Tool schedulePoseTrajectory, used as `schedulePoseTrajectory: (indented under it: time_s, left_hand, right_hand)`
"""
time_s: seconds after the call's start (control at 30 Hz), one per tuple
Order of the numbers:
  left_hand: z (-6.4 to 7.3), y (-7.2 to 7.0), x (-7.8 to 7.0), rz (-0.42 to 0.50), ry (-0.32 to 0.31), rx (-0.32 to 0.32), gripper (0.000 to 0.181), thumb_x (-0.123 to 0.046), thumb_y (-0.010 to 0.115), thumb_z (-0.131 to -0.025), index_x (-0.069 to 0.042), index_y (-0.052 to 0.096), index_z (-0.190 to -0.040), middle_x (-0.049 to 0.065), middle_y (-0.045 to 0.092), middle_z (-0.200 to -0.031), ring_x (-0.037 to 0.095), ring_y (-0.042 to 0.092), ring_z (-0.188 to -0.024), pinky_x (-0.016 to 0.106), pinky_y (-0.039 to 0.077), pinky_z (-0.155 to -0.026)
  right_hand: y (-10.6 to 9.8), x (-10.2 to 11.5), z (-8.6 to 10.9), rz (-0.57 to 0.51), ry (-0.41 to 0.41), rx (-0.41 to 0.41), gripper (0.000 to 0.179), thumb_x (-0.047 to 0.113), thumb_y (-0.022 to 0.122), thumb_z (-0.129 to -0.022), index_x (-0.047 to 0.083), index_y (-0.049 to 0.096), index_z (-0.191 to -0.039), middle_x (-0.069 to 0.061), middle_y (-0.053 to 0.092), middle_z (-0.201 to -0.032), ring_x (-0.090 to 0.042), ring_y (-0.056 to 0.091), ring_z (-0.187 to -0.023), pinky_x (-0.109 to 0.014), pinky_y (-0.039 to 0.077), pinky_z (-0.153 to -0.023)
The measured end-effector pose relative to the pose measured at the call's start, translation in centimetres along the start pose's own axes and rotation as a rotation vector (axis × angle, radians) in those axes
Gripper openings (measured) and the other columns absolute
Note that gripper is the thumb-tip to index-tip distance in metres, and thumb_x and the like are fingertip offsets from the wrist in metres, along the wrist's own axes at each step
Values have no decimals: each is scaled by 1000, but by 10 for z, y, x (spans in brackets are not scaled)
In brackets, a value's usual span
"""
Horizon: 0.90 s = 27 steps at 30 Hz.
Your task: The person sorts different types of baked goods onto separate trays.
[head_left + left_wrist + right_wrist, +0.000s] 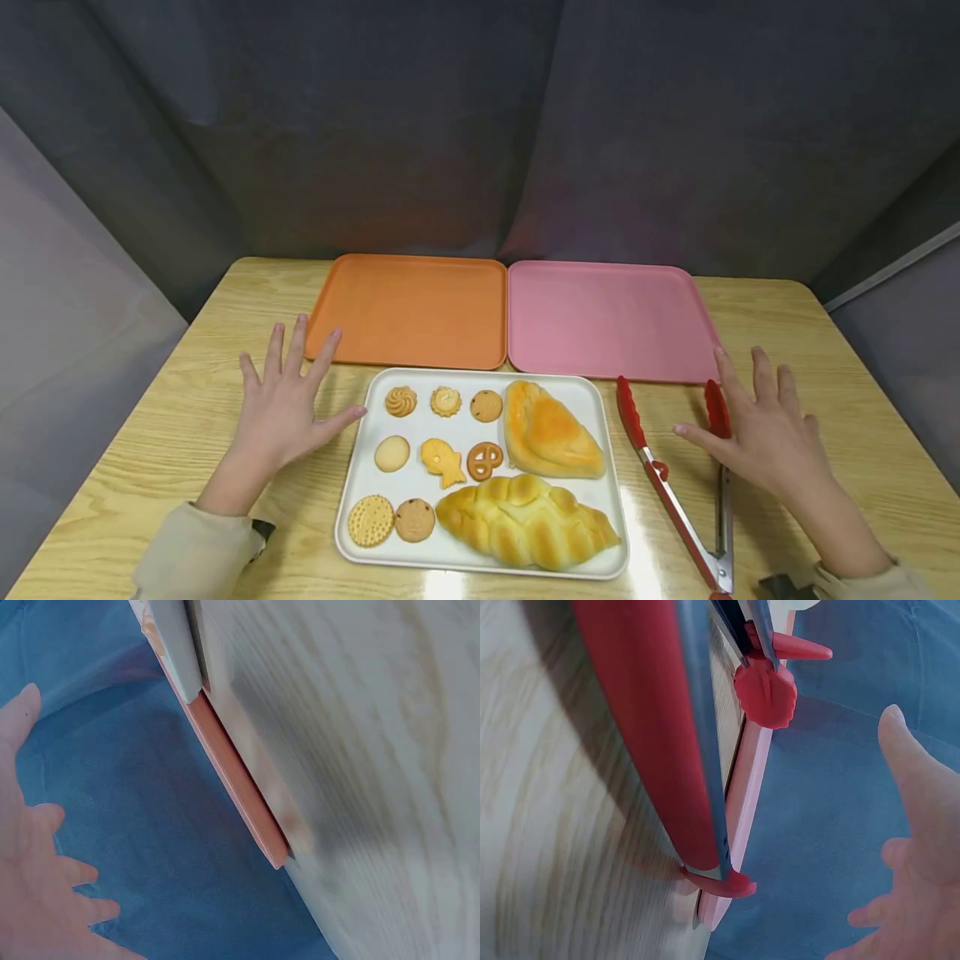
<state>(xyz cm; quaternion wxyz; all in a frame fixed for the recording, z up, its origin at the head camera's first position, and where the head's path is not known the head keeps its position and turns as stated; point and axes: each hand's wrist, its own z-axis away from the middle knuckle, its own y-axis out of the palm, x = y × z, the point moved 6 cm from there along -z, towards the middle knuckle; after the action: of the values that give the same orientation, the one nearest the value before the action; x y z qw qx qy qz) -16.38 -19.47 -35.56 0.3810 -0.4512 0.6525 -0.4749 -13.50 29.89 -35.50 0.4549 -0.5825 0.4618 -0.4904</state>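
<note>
My left hand is spread with straight fingers beside the white tray, holding nothing; its thumb tip reaches the tray's left edge in the head view. On the other side my right hand is spread too, partly covering one arm of the red-tipped tongs, which lie spread apart on the table. Whether it touches them I cannot tell. The white tray carries a braided bread, a triangular pastry, a pretzel, a fish-shaped cookie and several round cookies.
Behind the white tray, an orange tray and a pink tray sit side by side with nothing on them. The wooden table backs onto a dark curtain.
</note>
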Motion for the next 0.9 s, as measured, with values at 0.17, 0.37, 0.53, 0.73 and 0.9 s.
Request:
schedulePoseTrajectory:
  time_s: [0.17, 0.37, 0.53, 0.73, 0.9]
  left_hand:
    - [1, -4, -1, 34, 0, 6, 97, -60, 61, -73, -23, 12, -147, 13, -7, -151, 40, -1, -135, 75, 10, -91]
    - [3, -8, -4, 106, 7, 6, 95, -54, 64, -74, -23, 13, -147, 17, 6, -150, 44, 17, -131, 71, 23, -91]
    - [8, -8, -8, 182, 17, 5, 90, -46, 66, -76, -23, 15, -147, 20, 26, -143, 45, 36, -119, 64, 40, -79]
    - [12, -6, -13, 273, 21, 12, 82, -40, 67, -78, -16, 25, -145, 19, 40, -133, 40, 47, -111, 59, 47, -71]
    - [15, -6, -16, 349, 16, 16, 70, -32, 67, -80, -6, 37, -137, 18, 53, -117, 35, 56, -97, 50, 50, -66]
  right_hand:
    - [-3, 2, 3, -20, -14, -20, 111, 62, 65, -69, 18, -1, -147, -37, 7, -140, -66, 13, -117, -79, 26, -64]
    - [-8, 4, 9, -88, -21, -57, 110, 55, 71, -68, 19, 4, -148, -42, 19, -132, -65, 34, -101, -76, 32, -66]
    - [-8, 8, 18, -97, -24, -43, 107, 53, 73, -67, 8, 17, -146, -43, 32, -122, -55, 52, -74, -71, 36, -66]
    - [0, 13, 30, -90, 32, 69, 91, 59, 70, -67, -9, 46, -123, -40, 43, -109, -48, 55, -70, -62, 44, -61]
    - [7, 12, 39, -92, 82, 149, 88, 62, 66, -67, -10, 49, -113, -37, 47, -99, -36, 56, -62, -55, 46, -55]
